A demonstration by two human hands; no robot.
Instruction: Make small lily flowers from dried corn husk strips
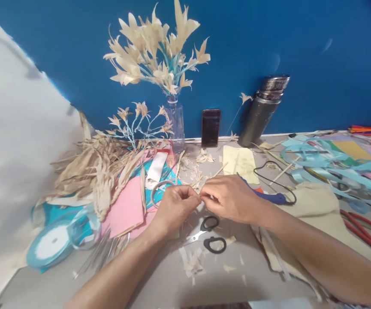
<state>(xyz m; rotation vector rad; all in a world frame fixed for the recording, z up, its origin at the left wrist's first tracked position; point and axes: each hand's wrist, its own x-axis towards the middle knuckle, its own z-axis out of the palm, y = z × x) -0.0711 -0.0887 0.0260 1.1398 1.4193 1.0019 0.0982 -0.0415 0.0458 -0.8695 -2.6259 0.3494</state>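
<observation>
My left hand (179,205) and my right hand (225,197) meet at the fingertips over the middle of the table. Both are closed in a pinch, and what lies between the fingertips is too small to make out. Just below them lie black-handled scissors (210,234), their blades pointing left. Pale petal scraps (193,262) are scattered under the scissors. A roll of tape (155,195) rests left of my left hand. Beyond my right forearm is a blue-handled tool (273,198) with a black cord.
Dried husks (98,171), pink paper (127,206) and a blue ribbon spool (52,244) lie left. Behind stand a bottle of husk flowers (175,124), a phone (210,128) and a leaning flask (262,113). Ribbons (327,159) and red-handled pliers (365,236) lie right.
</observation>
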